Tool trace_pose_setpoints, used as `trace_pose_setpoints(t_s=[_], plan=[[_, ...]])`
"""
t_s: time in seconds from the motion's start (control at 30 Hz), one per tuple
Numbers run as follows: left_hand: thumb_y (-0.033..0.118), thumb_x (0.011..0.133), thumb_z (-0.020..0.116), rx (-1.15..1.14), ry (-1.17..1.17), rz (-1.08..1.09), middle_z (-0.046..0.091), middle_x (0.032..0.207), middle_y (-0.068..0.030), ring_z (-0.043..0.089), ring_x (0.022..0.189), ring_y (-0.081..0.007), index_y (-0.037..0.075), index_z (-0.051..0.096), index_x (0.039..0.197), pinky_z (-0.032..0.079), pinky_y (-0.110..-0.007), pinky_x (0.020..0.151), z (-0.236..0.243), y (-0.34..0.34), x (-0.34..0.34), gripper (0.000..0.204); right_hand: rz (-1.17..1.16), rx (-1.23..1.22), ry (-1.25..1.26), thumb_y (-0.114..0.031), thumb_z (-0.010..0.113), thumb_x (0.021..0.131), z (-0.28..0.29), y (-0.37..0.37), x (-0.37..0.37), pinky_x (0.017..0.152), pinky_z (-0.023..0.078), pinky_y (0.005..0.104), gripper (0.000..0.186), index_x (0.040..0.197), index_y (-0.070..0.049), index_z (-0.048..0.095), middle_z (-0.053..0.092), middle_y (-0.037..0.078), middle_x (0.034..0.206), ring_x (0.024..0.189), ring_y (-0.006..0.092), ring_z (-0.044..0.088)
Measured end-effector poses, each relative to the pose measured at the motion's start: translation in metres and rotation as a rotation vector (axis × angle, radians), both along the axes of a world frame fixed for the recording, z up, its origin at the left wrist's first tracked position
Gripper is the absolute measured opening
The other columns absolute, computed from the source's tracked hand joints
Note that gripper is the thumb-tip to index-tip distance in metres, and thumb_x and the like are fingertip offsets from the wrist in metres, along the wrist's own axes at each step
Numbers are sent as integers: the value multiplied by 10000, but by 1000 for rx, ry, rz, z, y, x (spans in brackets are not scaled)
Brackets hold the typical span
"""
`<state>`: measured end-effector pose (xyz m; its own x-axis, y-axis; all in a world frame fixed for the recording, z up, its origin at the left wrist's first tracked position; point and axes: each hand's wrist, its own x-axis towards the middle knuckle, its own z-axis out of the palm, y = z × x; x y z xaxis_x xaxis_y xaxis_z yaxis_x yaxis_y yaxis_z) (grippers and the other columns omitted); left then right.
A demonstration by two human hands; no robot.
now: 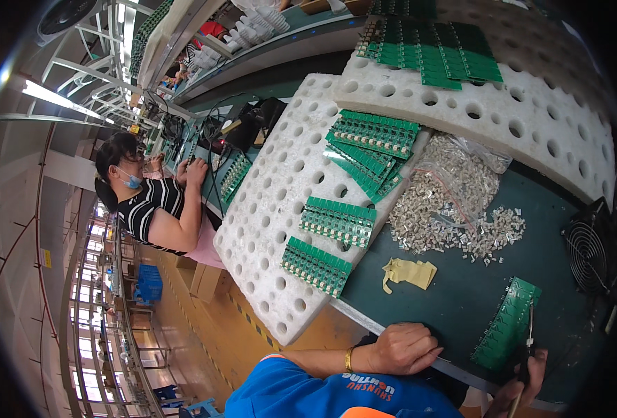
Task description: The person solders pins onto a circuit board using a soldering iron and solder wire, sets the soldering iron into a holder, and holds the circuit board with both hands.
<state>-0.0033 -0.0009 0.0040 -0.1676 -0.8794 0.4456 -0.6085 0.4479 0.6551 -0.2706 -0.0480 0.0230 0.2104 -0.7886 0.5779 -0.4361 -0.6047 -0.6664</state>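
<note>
A green circuit board panel (498, 336) lies on the dark green table near its front edge, with rows of small points on its upper face. My right hand (529, 382) grips a soldering iron (529, 341) by its black handle. The iron's thin metal shaft reaches over the panel's right side, and its tip is close to the right edge; contact cannot be made out. My left hand (404, 348), with a gold band at the wrist, is closed at the table's front edge, left of the panel. Whatever its curled fingers may hold is hidden.
Small white connectors (434, 209) spill from a clear bag. Near them lies a yellow scrap (409, 273). Perforated white foam sheets (267, 230) carry several populated panels (315, 266). A black fan (587, 251) stands right. A co-worker (159, 202) sits at far left.
</note>
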Motion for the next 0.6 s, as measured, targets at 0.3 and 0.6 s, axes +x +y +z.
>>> trace_pose_setpoints(t_s=[0.3, 0.6], plan=[[116, 849, 617, -10, 174, -107, 484, 670, -118, 512, 564, -312, 16, 552, 830, 406, -411, 504, -1, 2, 9, 120, -110, -12, -1, -327, 365, 1047, -46, 21, -24, 619, 439, 327, 416, 1246, 5, 517, 554, 235, 1142, 769, 212, 536], [45, 851, 614, 34, 219, -179, 493, 721, -121, 542, 637, -320, 22, 557, 871, 424, -422, 556, 31, 3, -37, 64, -93, -128, -19, -387, 380, 1046, -22, 28, -6, 613, 385, 355, 386, 1151, -42, 519, 449, 101, 769, 672, 202, 421]])
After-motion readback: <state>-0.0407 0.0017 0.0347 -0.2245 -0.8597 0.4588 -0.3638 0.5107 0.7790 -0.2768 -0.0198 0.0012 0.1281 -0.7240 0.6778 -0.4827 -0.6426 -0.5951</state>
